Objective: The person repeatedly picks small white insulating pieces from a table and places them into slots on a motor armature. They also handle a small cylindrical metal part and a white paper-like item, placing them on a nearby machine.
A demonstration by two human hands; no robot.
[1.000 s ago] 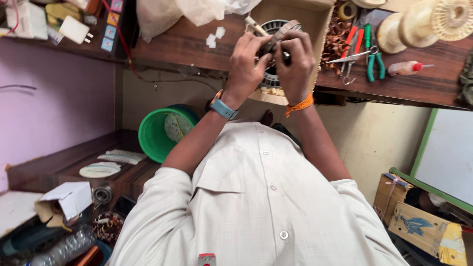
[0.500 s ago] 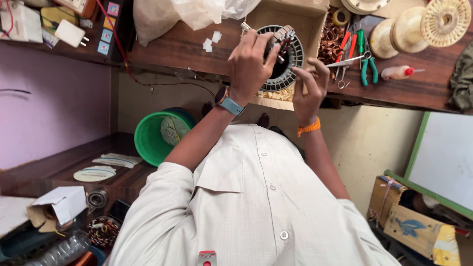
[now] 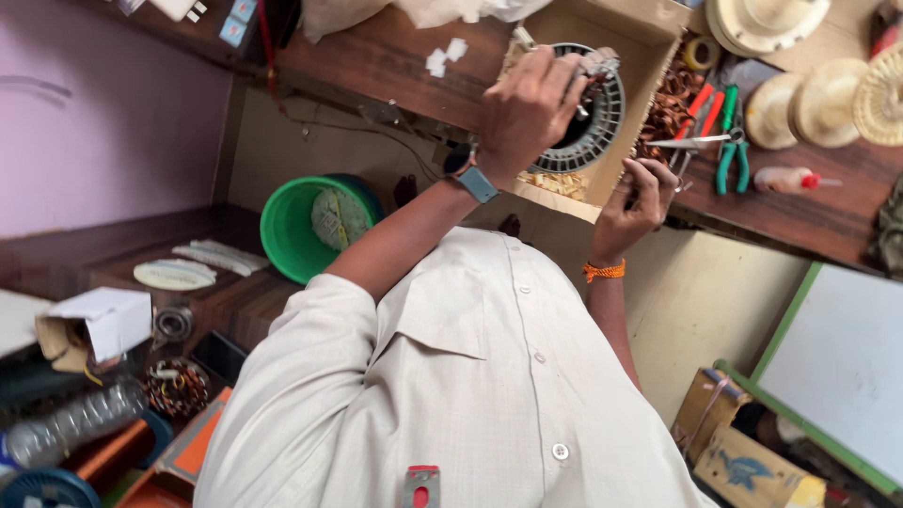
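While one hand [image 3: 527, 108] is still gripping the ribbed round stator [image 3: 588, 122] inside the cardboard box [image 3: 649, 56], the other hand [image 3: 640, 198] has dropped away, fingers curling loosely below the box's edge.

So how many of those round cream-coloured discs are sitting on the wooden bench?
4 show: one large cream disc at the top edge, two cream dome-shaped discs below it, and a ribbed cream disc cut by the right edge. More may lie out of view.
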